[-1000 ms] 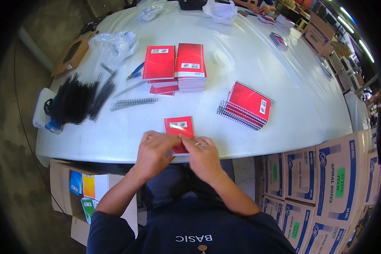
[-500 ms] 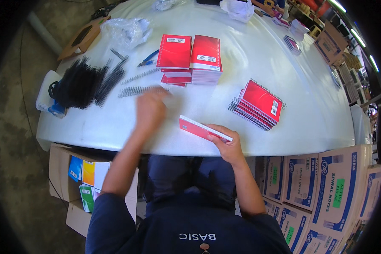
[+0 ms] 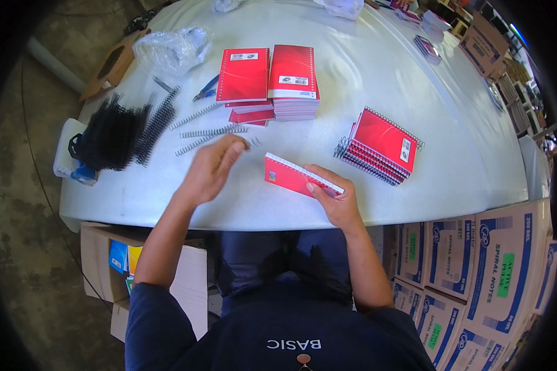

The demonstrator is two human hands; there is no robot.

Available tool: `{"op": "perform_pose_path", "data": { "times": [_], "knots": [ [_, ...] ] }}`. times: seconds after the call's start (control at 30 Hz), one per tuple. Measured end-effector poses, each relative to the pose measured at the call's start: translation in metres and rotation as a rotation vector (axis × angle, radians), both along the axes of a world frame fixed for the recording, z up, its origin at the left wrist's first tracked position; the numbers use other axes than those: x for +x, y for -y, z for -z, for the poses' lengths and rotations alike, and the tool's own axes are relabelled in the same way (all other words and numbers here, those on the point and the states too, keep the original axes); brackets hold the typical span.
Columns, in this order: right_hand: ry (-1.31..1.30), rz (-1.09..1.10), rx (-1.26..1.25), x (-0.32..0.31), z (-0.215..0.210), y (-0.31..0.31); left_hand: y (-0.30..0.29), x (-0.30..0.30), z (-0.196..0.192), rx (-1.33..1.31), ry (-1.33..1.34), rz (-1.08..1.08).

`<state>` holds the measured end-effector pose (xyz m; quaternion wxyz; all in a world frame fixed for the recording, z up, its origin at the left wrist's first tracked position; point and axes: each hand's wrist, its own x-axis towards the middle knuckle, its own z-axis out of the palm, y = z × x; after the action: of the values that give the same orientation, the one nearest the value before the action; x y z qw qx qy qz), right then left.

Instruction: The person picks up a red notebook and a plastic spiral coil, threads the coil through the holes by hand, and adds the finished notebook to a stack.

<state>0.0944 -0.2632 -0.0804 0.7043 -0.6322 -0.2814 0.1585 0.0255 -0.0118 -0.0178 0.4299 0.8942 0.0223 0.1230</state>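
Left hand (image 3: 211, 168) open, now reaching farther toward metal spirals (image 3: 211, 132), right hand (image 3: 334, 201) still gripping red notebook (image 3: 300, 176).

White round table (image 3: 377, 37). Black spiral coils heaped (image 3: 114, 130) at left edge. Two stacks of red unbound pads (image 3: 269, 77) mid-table; bound red notebooks piled (image 3: 380, 145) to the right. Crumpled clear plastic bag (image 3: 170, 46) far left; blue-handled tool, possibly pliers (image 3: 205, 88), beside it. Printed cartons stacked (image 3: 495, 266) lower right.

Left hand (image 3: 211, 168) left the notebook (image 3: 300, 176), now reaching to silver coils (image 3: 213, 132). Right hand (image 3: 334, 201) alone holds notebook, lifted and tilted.
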Motion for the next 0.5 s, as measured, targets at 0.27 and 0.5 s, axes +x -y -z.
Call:
{"op": "perform_pose_path", "data": {
  "times": [0.27, 0.5],
  "knots": [
    [-0.015, 0.010, -0.012, -0.001, -0.002, -0.001, 0.011, 0.001, 0.014, -0.097, -0.184, 0.043],
    [0.007, -0.033, -0.040, 0.001, -0.003, 0.001, -0.005, 0.010, -0.001, -0.167, -0.054, 0.275]
  ]
}}
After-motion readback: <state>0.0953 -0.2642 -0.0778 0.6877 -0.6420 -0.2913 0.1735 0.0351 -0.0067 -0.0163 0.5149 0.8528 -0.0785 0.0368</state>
